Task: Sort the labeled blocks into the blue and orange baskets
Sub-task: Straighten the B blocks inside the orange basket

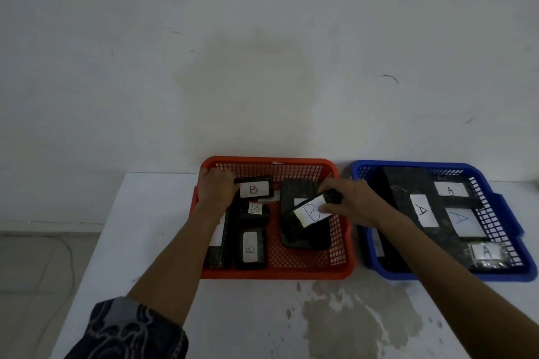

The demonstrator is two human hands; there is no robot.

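Observation:
The orange basket (277,271) sits mid-table and holds several black blocks with white "B" labels. My left hand (217,188) is inside its far left corner, gripping a small B block (254,187). My right hand (348,201) holds a long B-labelled block (306,213) tilted over a larger dark block (309,230) lying in the basket's right half. Two more B blocks (250,248) lie below my left hand. The blue basket (437,272) to the right holds several black blocks with "A" labels (421,210).
Both baskets stand against a white wall on a white table (248,315), which has a stained patch near the front centre. The table's left edge drops to a grey floor where a cable lies. My left sleeve is dark and patterned.

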